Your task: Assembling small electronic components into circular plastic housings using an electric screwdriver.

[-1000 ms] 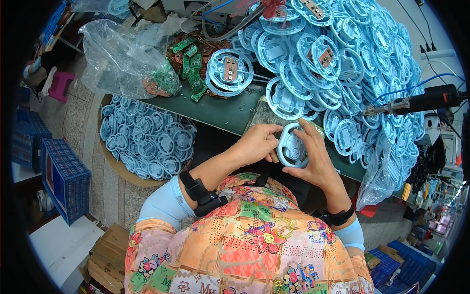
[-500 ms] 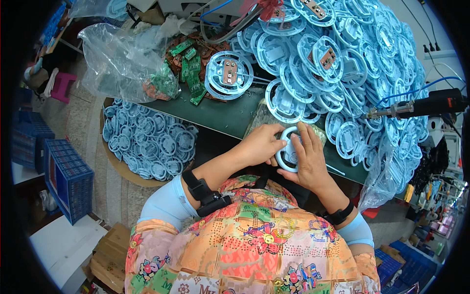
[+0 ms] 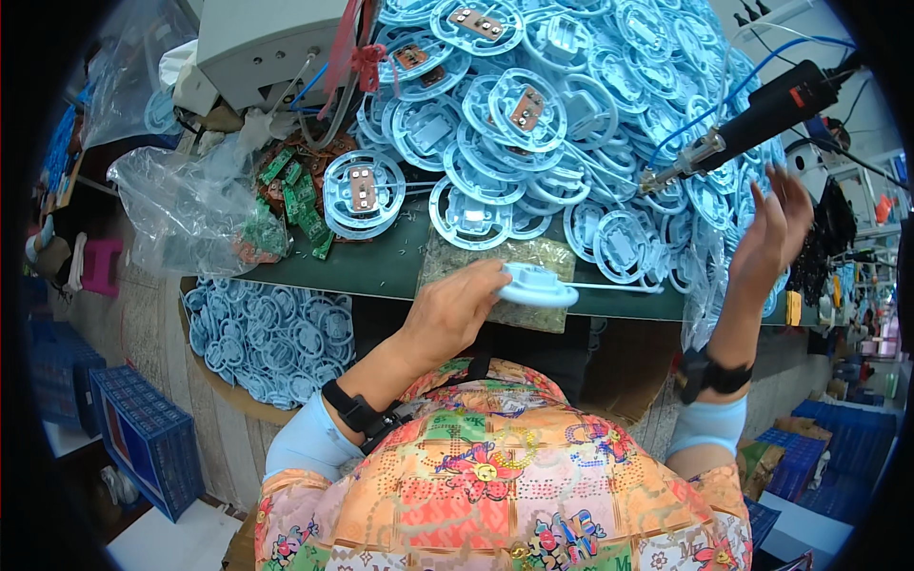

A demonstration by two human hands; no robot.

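My left hand pinches the edge of a light blue round plastic part with a thin straight stem. The part is tilted nearly edge-on, over a worn mat at the table's near edge. Out to the right, my right hand is raised with its fingers apart and nothing in it. A black electric screwdriver hangs just above and to the left of that hand, its metal tip pointing down-left.
A large heap of light blue plastic parts covers the right of the green table. Green circuit boards lie left, beside a clear bag. A grey box machine stands behind. More blue parts fill a container below.
My right hand has let go of the round part and moved right and up toward the screwdriver. My left hand keeps the part, now turned edge-on. The view has shifted right.
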